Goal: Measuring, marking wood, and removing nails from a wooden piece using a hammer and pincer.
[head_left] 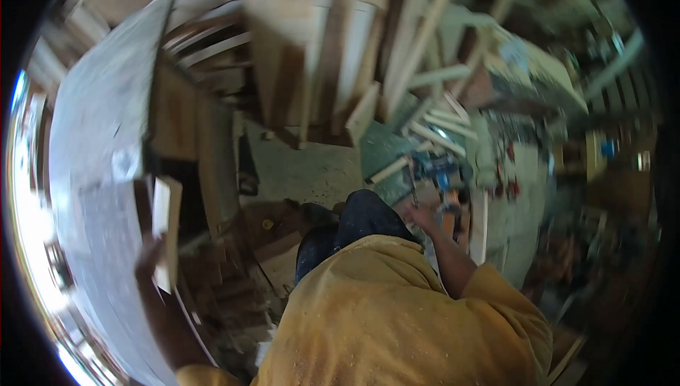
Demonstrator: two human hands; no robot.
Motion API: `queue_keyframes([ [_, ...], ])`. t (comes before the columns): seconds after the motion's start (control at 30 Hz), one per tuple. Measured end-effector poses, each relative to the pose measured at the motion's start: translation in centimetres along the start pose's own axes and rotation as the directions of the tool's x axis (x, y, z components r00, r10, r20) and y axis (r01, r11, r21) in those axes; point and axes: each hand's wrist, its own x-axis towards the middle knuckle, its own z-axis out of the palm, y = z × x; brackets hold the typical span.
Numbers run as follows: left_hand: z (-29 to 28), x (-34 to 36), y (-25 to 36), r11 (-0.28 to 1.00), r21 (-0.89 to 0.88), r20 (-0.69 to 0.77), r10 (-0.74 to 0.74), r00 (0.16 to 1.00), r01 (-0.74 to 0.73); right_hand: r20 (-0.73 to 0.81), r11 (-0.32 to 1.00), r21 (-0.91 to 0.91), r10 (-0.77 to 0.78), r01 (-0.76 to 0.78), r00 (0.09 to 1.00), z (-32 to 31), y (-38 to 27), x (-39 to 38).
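Leftmost, a bright strip ran down the edge of the frame, and beside it a worn grey tabletop filled the left side, its surface scuffed and marked. At the right-hand edge of that top, left of centre in the frame, the left hand had hold of a pale wooden block, its fingers closed in at the block's left side; the block stood lengthwise up the frame, and blur hid the exact finger placement. Below and right of it lay a dim clutter of wood scraps. In the upper middle, wide boards leaned side by side above a dusty patch of floor. Lower centre, a mustard-yellow top flecked with pale specks covered the person's body, with a dark trouser knee above it. Right of the knee, the right hand reached up the frame toward a heap with a blue tool and pale wooden offcuts; I could not tell how far open it was or whether it gripped anything. Farther right, a long pale strip lay near some red-handled tools.
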Motion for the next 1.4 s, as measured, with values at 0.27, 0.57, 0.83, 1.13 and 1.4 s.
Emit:
queue_keyframes([
  [0.27,24.7,-2.4,8.1,0.903,-0.389,0.567,0.082,0.820,0.179,-0.136,0.896,0.439,0.141,-0.068,0.981,-3.5,10.6,-8.2],
  [0.57,37.0,-7.6,21.8,0.881,-0.353,0.830,0.139,0.540,0.316,-0.419,0.583,0.811,0.626,-0.038,0.658,-5.4,34.6,-22.3],
  [0.83,52.4,-3.3,41.5,0.852,0.092,0.874,0.179,0.451,-0.516,-0.299,0.353,0.936,0.768,0.015,0.567,3.8,33.0,-25.0],
  [1.13,72.7,4.4,62.4,0.189,0.176,0.916,0.328,0.231,-0.966,0.003,0.049,0.994,0.877,-0.097,0.481,11.5,18.4,-25.4],
  [1.4,76.4,9.7,69.1,-0.246,0.235,0.957,0.229,0.179,-0.940,0.153,-0.171,0.985,0.915,0.016,0.373,12.9,6.9,-25.2],
])
